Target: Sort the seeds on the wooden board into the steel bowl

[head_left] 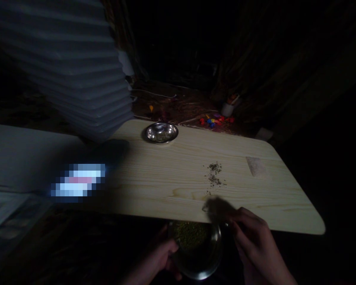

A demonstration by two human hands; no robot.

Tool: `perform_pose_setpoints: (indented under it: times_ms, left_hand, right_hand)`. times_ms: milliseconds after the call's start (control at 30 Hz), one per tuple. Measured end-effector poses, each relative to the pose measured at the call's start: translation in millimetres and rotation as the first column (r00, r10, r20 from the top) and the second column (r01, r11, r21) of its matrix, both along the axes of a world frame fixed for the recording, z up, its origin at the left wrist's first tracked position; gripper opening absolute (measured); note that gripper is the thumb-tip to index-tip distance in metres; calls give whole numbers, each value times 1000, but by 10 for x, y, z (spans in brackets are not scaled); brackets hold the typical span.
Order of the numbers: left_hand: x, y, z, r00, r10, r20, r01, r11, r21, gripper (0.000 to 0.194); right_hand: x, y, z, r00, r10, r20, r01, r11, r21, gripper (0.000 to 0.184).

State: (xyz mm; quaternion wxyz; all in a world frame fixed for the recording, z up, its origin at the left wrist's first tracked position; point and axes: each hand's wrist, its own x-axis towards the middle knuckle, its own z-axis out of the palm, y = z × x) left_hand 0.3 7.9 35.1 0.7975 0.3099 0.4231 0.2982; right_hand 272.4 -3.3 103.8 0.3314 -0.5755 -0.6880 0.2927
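My left hand [167,253] is closed on the left rim of a steel bowl [203,274], holding it low at the table's near edge. Small green grains or seeds [191,233] lie in this bowl, mostly toward its far side. To the right of the bowl, my right hand [252,233] is raised with its fingers pinched together. Blur and shadow hide what is between them; a faint shiny outline shows just left of the fingertips. Beyond that hand, a small scatter of dark grains [215,168] lies on the wooden tabletop [166,182].
A second steel bowl [162,133] with some grains stands at the table's far edge. A small pale packet [256,167] lies on the right. At left are a blurred bright screen [78,180] and a pleated white sheet [77,79]. Colourful small pieces [215,120] lie behind the table.
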Motion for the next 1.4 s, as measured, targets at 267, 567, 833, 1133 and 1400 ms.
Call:
perform_pose_setpoints:
  times_ms: [267, 567, 833, 1133, 1400]
  left_hand:
    - [-22, -5, -20, 1000, 1, 17, -1, 1000, -9, 29]
    - [-19, -7, -46, 1000, 8, 24, -8, 1000, -2, 32]
    - [-26, -1, -30, 1000, 15, 0, -15, 1000, -9, 34]
    - [-45, -7, -32, 1000, 18, -16, -18, 1000, -3, 25]
    - [-49, -22, -102, 1000, 10, -10, -10, 1000, 3, 26]
  right_hand:
    - [-69, 12, 17, 1000, 5, -11, -4, 1000, 5, 20]
    - [92, 68, -65, 995, -89, 33, 87, 995, 48, 25]
    - [94, 323, -104, 984, -166, 59, 159, 981, 110, 28]
    - [43, 288, -16, 997, -76, 15, 76, 996, 48, 25]
    - [-50, 247, 39, 1000, -25, 14, 24, 999, 40, 22]
